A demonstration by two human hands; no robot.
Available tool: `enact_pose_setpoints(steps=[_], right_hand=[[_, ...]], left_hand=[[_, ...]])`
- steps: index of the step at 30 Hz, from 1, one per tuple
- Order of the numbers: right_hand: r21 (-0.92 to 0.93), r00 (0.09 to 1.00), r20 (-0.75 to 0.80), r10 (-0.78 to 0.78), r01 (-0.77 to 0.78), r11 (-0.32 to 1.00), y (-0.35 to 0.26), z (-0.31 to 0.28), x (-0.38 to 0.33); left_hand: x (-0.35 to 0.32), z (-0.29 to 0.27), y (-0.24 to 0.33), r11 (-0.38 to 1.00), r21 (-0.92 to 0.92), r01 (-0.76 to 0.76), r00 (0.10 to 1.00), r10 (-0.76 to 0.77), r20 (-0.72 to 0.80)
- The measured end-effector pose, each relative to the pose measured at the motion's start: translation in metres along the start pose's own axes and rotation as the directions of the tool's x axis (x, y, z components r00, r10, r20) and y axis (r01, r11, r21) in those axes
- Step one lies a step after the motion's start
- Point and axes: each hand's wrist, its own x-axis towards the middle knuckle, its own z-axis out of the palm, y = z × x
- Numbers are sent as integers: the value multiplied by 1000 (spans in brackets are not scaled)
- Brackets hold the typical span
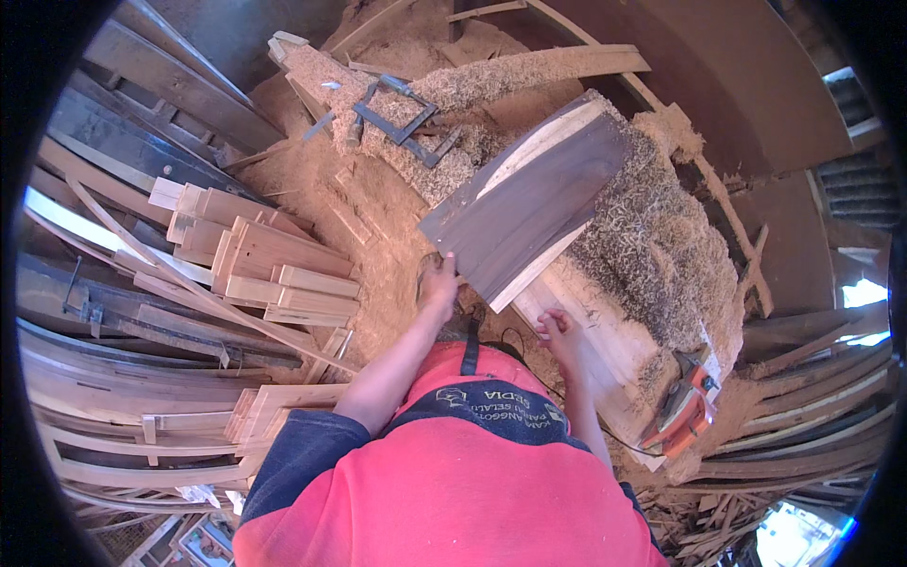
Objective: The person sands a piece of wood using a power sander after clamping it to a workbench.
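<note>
The left hand point(439, 283) gripped the near corner of a dark board point(529, 203) lying over the bench point(614, 350), the right hand point(564, 335) curled beside it; it looked stiff and heavy.

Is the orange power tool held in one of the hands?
No, the orange power tool lies on the bench, while the left hand grips the dark board.

orange power tool point(682, 408) half-buried in shavings point(652, 236)
</note>
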Motion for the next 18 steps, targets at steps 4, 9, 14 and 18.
enact_pose_setpoints(steps=[4, 9, 14, 18], right_hand=[[-129, 986, 72, -148, 157, 979, 18, 14, 10], [-333, 937, 73, -341, 346, 877, -4, 28, 6], [-521, 909, 119, -399, 399, 755, -14, 24, 33], [-451, 963, 186, -195, 260, 854, -42, 39, 28]], left_hand=[[16, -25, 38, 993, -106, -54, 988, 38, -149], [45, -42, 66, 996, -38, -82, 996, 83, 24], [63, -39, 74, 1000, 9, 14, 993, -15, 118], [57, -37, 81, 1000, 2, 30, 996, -30, 85]])
